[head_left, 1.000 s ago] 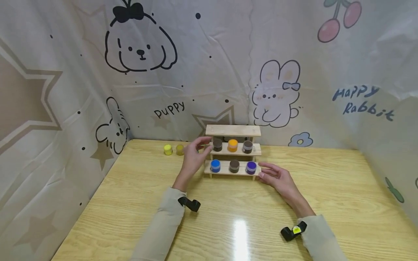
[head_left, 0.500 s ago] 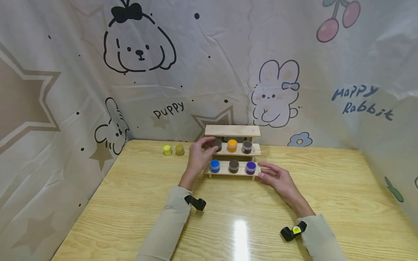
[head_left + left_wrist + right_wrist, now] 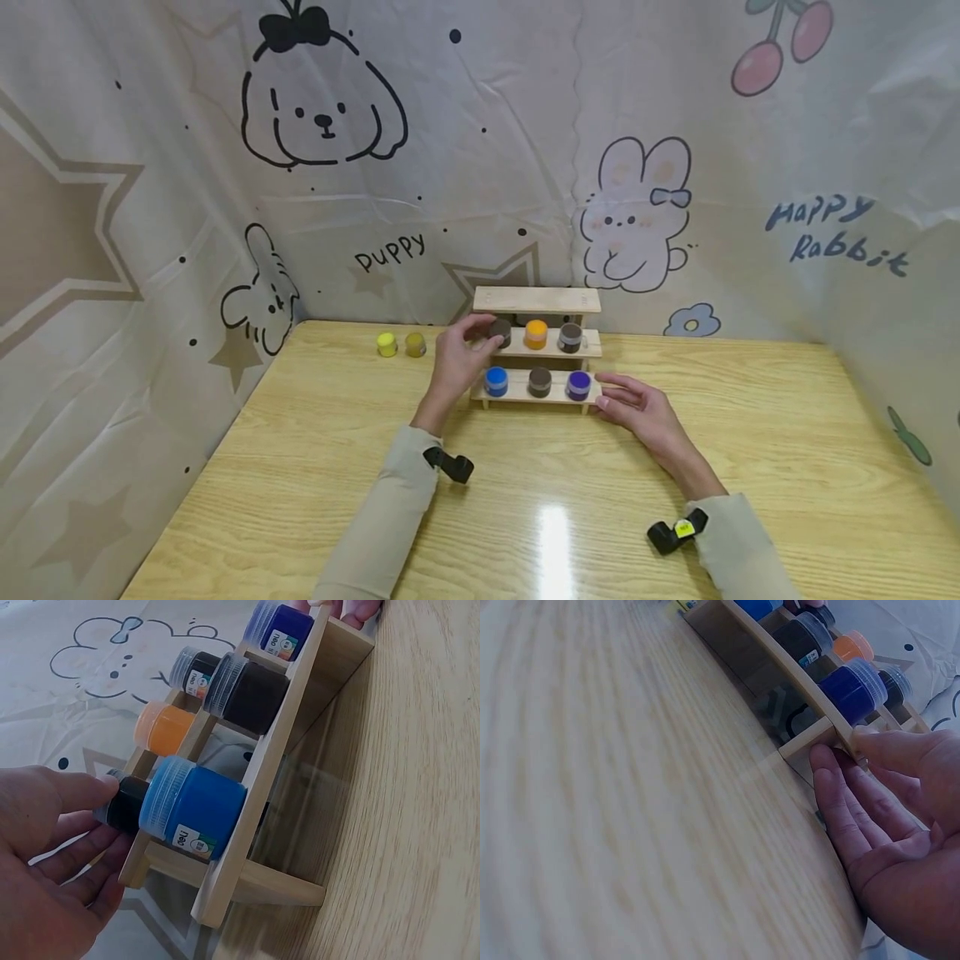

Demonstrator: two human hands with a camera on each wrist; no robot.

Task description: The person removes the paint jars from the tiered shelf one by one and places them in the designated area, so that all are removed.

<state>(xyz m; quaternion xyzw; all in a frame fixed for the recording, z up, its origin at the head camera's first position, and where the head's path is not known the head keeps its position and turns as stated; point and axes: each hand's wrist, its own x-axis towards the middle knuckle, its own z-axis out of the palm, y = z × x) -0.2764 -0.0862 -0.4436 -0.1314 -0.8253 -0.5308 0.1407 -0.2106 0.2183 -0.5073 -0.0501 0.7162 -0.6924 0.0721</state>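
Note:
A three-tier wooden rack (image 3: 537, 299) carries small paint jars on its lower two shelves. My left hand (image 3: 459, 358) pinches the dark paint jar (image 3: 127, 806) at the left end of the middle shelf, thumb on its lid side and fingers beneath. Beside that jar sit an orange jar (image 3: 536, 334) and another dark jar (image 3: 570, 337). The bottom shelf bears a blue jar (image 3: 496, 381), a dark brown jar (image 3: 539, 382) and a purple jar (image 3: 578, 385). With thumb and fingers, my right hand (image 3: 637, 408) grips the right end of the bottom shelf.
Left of the rack, a bright yellow jar (image 3: 386, 344) and a darker yellow jar (image 3: 416, 344) stand on the wooden table (image 3: 315, 467). A printed curtain (image 3: 480, 167) hangs right behind the table's back edge.
My left hand has moved right onto the dark jar at the middle shelf's left end, uncovering the darker yellow jar. The right hand has stayed at the rack's end.

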